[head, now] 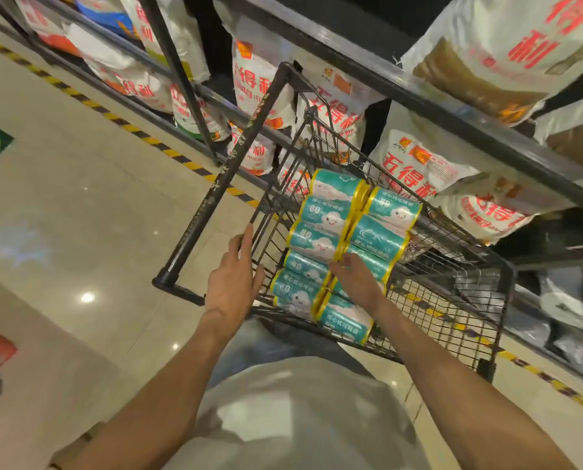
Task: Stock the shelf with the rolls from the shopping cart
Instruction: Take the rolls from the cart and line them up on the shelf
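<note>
Rolls (pixel 341 239) lay packed inside the shopping cart (pixel 453 283). Right hand (pixel 356 278) fingers were pinched on their yellow seam; left hand (pixel 234 279) fingers, unclenched, rested against the cart's wire side. Both hands were better placed under the pack.

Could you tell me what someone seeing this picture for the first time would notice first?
The eye lands on the teal pack of rolls with yellow bands, lying in the black wire shopping cart at the centre. The right hand rests on the pack's middle seam, while the left hand is open at the cart's near wall. Behind the cart, white sacks with red print fill the dark shelf.
</note>
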